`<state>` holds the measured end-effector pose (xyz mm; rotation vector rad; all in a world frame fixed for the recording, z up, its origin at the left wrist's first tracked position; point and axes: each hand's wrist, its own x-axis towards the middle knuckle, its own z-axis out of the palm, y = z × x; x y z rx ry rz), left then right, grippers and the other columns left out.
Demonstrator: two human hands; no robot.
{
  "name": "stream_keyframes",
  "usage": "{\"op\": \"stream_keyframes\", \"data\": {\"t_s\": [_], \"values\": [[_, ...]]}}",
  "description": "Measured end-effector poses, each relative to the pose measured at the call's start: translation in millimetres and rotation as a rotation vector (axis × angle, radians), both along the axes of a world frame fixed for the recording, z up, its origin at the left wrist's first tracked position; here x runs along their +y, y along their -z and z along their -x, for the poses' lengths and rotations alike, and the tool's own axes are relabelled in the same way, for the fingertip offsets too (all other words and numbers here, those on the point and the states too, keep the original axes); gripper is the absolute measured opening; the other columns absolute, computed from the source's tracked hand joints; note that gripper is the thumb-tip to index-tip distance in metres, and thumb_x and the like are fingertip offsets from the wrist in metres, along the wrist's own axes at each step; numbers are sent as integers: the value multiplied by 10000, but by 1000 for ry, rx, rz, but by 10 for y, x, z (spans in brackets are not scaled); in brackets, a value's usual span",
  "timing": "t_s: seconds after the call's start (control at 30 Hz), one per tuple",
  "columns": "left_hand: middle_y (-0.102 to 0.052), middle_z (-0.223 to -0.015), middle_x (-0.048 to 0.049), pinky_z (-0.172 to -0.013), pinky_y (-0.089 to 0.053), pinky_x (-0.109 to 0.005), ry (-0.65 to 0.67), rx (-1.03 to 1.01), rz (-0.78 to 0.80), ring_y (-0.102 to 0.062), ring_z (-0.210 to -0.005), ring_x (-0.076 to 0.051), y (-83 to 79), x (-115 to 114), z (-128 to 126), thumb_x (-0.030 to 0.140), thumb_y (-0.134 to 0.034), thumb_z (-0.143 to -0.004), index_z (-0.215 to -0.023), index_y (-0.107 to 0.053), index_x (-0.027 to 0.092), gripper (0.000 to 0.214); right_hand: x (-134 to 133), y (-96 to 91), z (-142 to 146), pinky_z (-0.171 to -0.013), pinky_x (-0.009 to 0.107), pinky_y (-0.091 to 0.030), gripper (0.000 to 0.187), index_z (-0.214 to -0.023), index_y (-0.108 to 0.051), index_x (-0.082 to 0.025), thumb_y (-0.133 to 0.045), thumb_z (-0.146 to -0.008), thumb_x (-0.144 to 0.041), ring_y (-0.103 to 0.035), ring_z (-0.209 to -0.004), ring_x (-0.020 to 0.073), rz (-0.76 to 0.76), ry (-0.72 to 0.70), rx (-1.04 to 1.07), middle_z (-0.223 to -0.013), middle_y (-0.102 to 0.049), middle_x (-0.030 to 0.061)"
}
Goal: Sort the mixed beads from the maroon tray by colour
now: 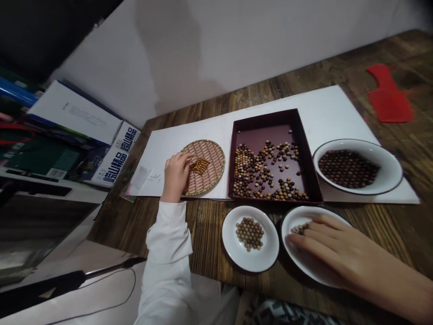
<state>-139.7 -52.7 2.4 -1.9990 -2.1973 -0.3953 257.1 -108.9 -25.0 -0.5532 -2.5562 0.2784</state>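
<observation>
My left hand (pixel 176 174), in a white sleeve, rests on the edge of a round woven tray (pixel 212 151). Its fingers are curled together at a small pile of yellow-brown beads (pixel 202 165). What they pinch is hidden. My right hand (pixel 334 248) lies flat and open over a white plate (pixel 297 262). Its fingertips touch a few pale beads (pixel 299 229) there. Between the hands stand a small white plate (pixel 269 255) with tan beads (pixel 249 233) and a dark red box (pixel 267 118) of mixed beads (pixel 267 174).
A white bowl (pixel 390 164) of dark brown beads (pixel 348 168) stands at the right on a white sheet (pixel 331 113). A red flat object (pixel 389 97) lies at the far right. Books and boxes (pixel 74 113) are stacked at the left. A dark rod with a cable (pixel 67 282) is below the table edge.
</observation>
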Motion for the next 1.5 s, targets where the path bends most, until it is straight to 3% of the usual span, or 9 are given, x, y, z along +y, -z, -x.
{"op": "stream_keyframes", "data": {"t_s": [0.2,0.33,0.4,0.6,0.83,0.97,1.17,1.33,1.5], "values": [[-633,-1164,-74,-1020,-454,-366,302,-65,-95,-577,-1131,-206,-125,-38,-496,194,-464,-967,-1164,-632,223,261,-38,126,14,-888,400,-443,270,-1033,-608,-174,-370,-947,-81,-605,-748,165,12,-34,13,-800,-664,27],[-617,-1203,-96,-1013,-475,-386,645,-20,-39,-567,-1147,-207,-167,-7,-949,231,-478,-976,-1215,-594,202,266,-8,60,14,-866,380,-439,273,-1032,-612,-171,-369,-944,-79,-596,-720,155,-16,-29,22,-772,-658,16],[-576,-1290,-124,-1035,-470,-420,718,21,40,-542,-1210,-232,-160,33,-1131,245,-516,-961,-1284,-539,195,328,5,15,12,-853,372,-439,266,-1039,-611,-166,-376,-945,-84,-598,-719,156,-27,-45,10,-773,-662,14],[-433,-1468,-219,-1068,-437,-486,662,124,311,-449,-1353,-342,-1,229,-1420,387,-618,-898,-1403,-427,132,597,4,-40,5,-826,370,-441,235,-1043,-604,-156,-408,-938,-81,-589,-724,159,9,-66,-23,-775,-655,16],[-503,-1358,-218,-998,-427,-551,654,129,276,-484,-1238,-390,177,334,-1598,627,-590,-832,-1375,-480,137,740,13,-44,13,-802,354,-444,235,-1045,-612,-162,-459,-893,-68,-584,-715,155,73,-51,-45,-789,-660,22],[-518,-1269,-199,-1000,-443,-472,773,17,310,-503,-1163,-328,161,343,-1622,467,-613,-879,-1288,-519,92,563,14,-46,4,-808,352,-441,223,-1057,-604,-161,-453,-910,-88,-585,-725,150,70,-62,-37,-794,-661,19],[-592,-1051,-103,-921,-482,-368,929,-142,355,-565,-997,-236,276,415,-1606,200,-551,-919,-1009,-553,159,99,13,-56,8,-817,363,-443,223,-1055,-592,-157,-414,-937,-91,-604,-748,154,67,-72,-23,-800,-673,23],[-609,-998,-81,-860,-492,-336,935,-188,353,-603,-931,-206,377,455,-1611,163,-546,-916,-975,-537,169,59,20,-70,16,-824,362,-453,211,-1073,-579,-159,-430,-938,-96,-608,-745,147,68,-78,-27,-805,-679,20],[-632,-1006,-82,-843,-495,-329,881,-230,425,-626,-935,-206,329,466,-1629,161,-585,-901,-978,-551,161,84,30,-79,17,-815,354,-462,216,-1078,-588,-168,-428,-944,-110,-608,-739,139,115,-79,3,-810,-682,17]]}}
